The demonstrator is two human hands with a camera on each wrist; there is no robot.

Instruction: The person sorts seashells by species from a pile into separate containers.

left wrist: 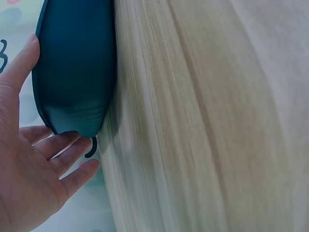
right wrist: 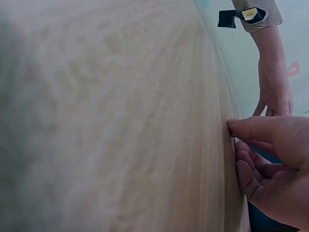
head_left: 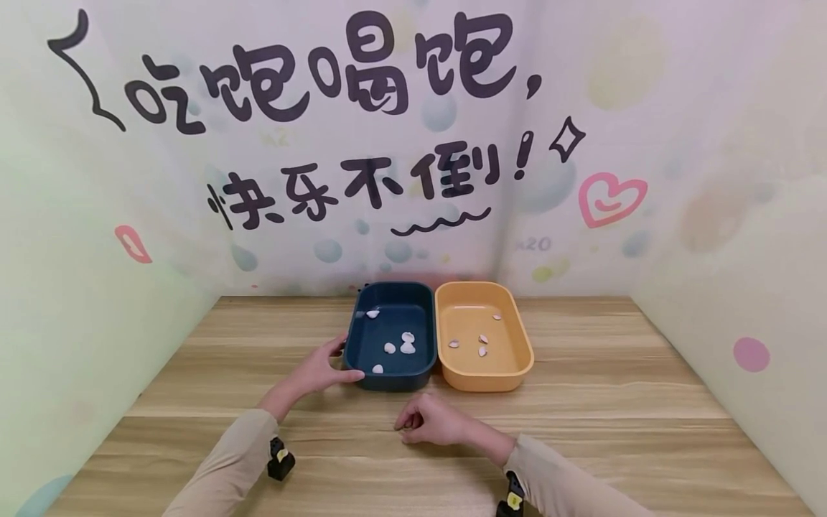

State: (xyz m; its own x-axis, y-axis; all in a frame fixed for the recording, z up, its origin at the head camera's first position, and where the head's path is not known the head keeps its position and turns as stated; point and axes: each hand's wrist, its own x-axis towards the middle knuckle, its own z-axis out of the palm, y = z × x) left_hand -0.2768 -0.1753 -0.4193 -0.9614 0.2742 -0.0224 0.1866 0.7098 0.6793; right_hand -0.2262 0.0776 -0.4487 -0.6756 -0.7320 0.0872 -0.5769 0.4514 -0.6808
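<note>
My left hand rests at the near left corner of a dark blue container, thumb on the front rim, fingers spread along the side. In the left wrist view, the fingers of that hand look fairly straight. Several white shell-like pieces lie inside the blue container. My right hand is low at the tabletop in front of the containers, fingers curled and thumb close to them. Whether something small sits between its fingertips is hidden. In the right wrist view, the right thumb reaches the wood.
A yellow container stands against the blue one on the right, with several small pale pinkish pieces inside. Both are on a wood-grain table near a printed backdrop. Walls flank the table.
</note>
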